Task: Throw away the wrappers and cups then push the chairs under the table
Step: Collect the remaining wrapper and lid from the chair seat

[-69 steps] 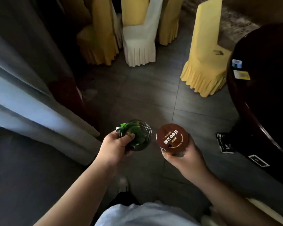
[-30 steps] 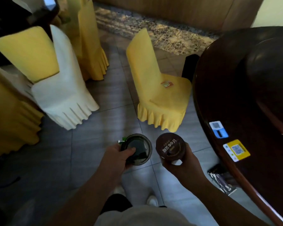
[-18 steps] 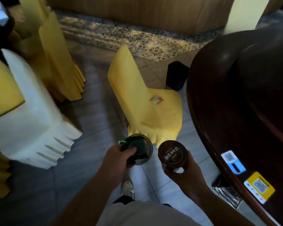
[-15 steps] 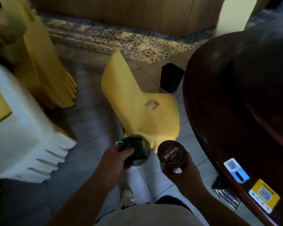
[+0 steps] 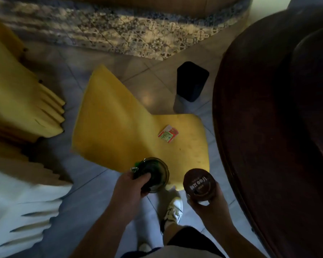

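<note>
My left hand (image 5: 131,189) grips a clear cup (image 5: 156,174) with green wrappers stuffed inside, thumb over its rim. My right hand (image 5: 209,207) holds a second cup with a brown printed lid (image 5: 199,181). Both cups hang over the floor at the near edge of a yellow-covered chair (image 5: 119,131). A small red and white wrapper (image 5: 168,135) lies on that chair's seat. Past the chair a black bin (image 5: 191,81) stands on the floor beside the round dark wooden table (image 5: 268,108) on the right.
Another yellow-covered chair (image 5: 17,101) and a white-covered chair (image 5: 17,207) stand close on the left. A patterned carpet (image 5: 129,32) runs along the far wall. My shoe (image 5: 172,209) is on the grey tiles between the chair and table.
The view has swung right and moved forward: the yellow chair, the black bin and the table edge are now closer. Both hands still hold their cups in the same grip.
</note>
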